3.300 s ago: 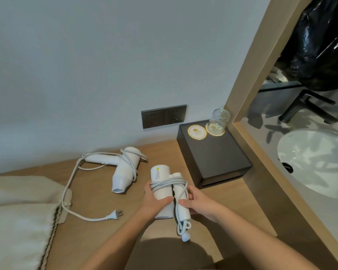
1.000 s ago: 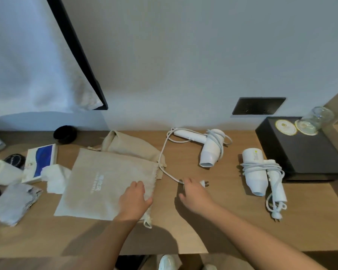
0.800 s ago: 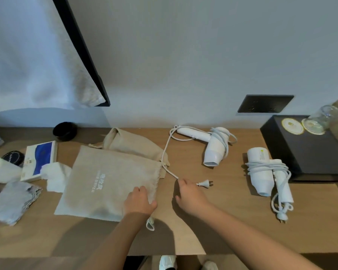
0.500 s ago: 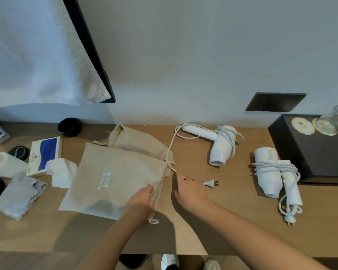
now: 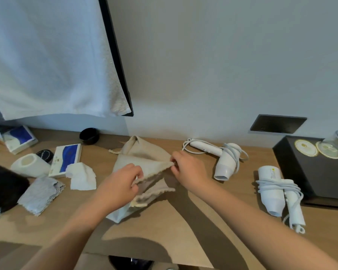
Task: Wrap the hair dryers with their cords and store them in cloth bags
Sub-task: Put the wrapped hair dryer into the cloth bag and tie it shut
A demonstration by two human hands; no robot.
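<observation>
Both hands work at the mouth of a beige cloth bag (image 5: 147, 165) that lies on the wooden counter (image 5: 164, 230) between them. The left hand (image 5: 119, 189) pinches the upper edge of the opening with curled fingers and lifts it. The right hand (image 5: 189, 170) pinches the same edge at its far corner, so the cloth is stretched between the two grips and the mouth gapes toward the person. The lower edge of the opening rests on the counter under the left hand's fingers.

A second cloth bag (image 5: 141, 146) lies just beyond the hands, partly under the first.

Just right of the right hand, apart from it, lies a white hair dryer (image 5: 224, 163), nozzle toward the person, with its cord (image 5: 233, 154) looped round the body. Farther right of that hand lies a second hair dryer (image 5: 271, 191), its cord wound tightly across barrel and folded handle, its plug (image 5: 299, 229) at the near end. It lies beside a black box (image 5: 320, 172).

Left of the left hand sit a folded white tissue (image 5: 82, 177), a grey cloth (image 5: 41, 193), a blue-and-white packet (image 5: 66, 158) and a white roll (image 5: 30, 167).
</observation>
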